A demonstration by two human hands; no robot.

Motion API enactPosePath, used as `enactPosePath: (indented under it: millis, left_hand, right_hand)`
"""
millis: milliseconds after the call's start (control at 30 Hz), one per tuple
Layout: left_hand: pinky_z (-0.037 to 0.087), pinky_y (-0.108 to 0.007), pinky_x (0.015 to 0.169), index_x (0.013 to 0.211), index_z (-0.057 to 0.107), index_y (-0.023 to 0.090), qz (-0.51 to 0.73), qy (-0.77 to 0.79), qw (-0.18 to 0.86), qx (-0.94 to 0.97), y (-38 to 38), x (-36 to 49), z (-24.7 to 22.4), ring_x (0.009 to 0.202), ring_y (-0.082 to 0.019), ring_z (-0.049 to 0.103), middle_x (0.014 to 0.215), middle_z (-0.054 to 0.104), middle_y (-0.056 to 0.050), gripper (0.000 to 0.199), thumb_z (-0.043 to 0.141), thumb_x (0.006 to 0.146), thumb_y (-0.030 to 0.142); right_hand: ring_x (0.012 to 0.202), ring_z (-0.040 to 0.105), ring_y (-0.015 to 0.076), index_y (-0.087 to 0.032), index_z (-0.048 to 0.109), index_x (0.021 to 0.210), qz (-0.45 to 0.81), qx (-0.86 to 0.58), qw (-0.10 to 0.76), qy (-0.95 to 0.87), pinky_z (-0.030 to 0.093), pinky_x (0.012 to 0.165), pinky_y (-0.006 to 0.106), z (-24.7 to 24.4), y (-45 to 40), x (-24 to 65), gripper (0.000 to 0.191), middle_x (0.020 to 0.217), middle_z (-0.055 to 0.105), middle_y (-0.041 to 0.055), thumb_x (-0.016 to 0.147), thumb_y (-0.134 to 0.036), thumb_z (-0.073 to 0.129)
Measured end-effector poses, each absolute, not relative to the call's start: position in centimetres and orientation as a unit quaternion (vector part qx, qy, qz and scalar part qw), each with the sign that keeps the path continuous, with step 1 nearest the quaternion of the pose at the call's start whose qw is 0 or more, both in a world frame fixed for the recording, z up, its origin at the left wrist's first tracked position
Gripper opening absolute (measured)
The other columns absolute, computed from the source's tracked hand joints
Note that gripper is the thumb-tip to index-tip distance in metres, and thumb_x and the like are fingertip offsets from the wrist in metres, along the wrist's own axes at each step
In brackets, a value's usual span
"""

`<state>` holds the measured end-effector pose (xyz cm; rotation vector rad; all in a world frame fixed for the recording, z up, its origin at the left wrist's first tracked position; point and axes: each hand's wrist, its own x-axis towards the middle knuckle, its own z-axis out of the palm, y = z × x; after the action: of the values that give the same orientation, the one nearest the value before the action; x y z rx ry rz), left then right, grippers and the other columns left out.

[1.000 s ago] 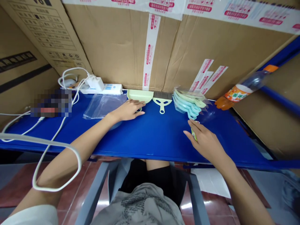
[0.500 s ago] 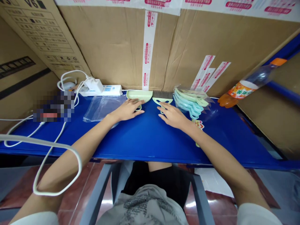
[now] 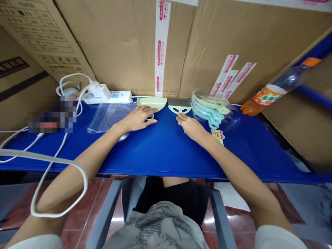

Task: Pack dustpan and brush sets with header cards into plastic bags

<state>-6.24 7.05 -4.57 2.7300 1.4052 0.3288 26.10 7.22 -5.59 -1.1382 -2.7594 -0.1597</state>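
A pale green mini dustpan point(image 3: 158, 102) lies at the back of the blue table, its tray against the cardboard. My left hand point(image 3: 137, 118) rests on its near side, fingers stretched out and partly covering its looped handle. Beside it to the right is a matching green hand brush point(image 3: 178, 109), dark bristles pointing at the cardboard. My right hand point(image 3: 190, 125) has its fingers drawn together at the brush's near end, closed over the handle, which they hide. Close by on the right is a stack of bagged green and blue dustpan sets point(image 3: 210, 109).
Clear plastic bags point(image 3: 107, 117) lie left of my left hand. Behind them is a white power strip point(image 3: 120, 97) with a plug and cables. A white cable point(image 3: 84, 173) loops over my left forearm. An orange soda bottle point(image 3: 269, 95) leans at right; a colourful card point(image 3: 217, 135) lies near my right wrist.
My right hand's fingers have moved from spread over the brush to gathered at its handle end. My left hand stays on the dustpan. The view has shifted slightly.
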Motion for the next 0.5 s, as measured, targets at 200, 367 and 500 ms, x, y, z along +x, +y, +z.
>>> enactPosePath:
  millis: [200, 367, 500]
  left_hand:
    - [0.038, -0.058, 0.13, 0.172, 0.045, 0.013, 0.128, 0.456, 0.048, 0.88, 6.5, -6.3, -3.1, 0.157, -0.041, 0.049, 0.167, 0.057, -0.023, 0.083, 0.041, 0.11, 0.069]
    - [0.05, -0.054, 0.116, 0.151, 0.066, 0.015, 0.178, 0.661, -0.021, 0.728, 6.4, -8.8, -0.7, 0.136, -0.041, 0.067, 0.146, 0.072, -0.022, 0.064, 0.038, 0.111, 0.057]
    - [0.055, -0.057, 0.105, 0.124, 0.08, 0.011, 0.105, 0.697, 0.033, 0.708, 7.2, -12.1, -1.4, 0.115, -0.044, 0.074, 0.124, 0.08, -0.025, 0.046, 0.075, 0.091, 0.044]
  right_hand:
    - [0.157, 0.055, 0.0345, 0.0, 0.067, 0.149, -0.05, -0.363, 0.073, -0.927, 0.05, 0.13, 0.049, -5.7, 7.0, 26.5, 0.049, 0.164, 0.058, 0.0278, 0.104, 0.0, 0.048]
    - [0.158, 0.054, 0.0372, -0.005, 0.068, 0.151, -0.066, -0.356, 0.169, -0.917, 0.049, 0.13, 0.055, -3.5, 5.5, 26.6, 0.045, 0.167, 0.056, 0.0261, 0.111, -0.02, 0.053]
    - [0.136, 0.07, 0.0338, -0.015, 0.079, 0.131, -0.117, -0.386, 0.34, -0.85, 0.054, 0.121, 0.057, 0.1, 5.4, 29.5, 0.036, 0.138, 0.078, 0.0186, 0.111, -0.027, 0.051]
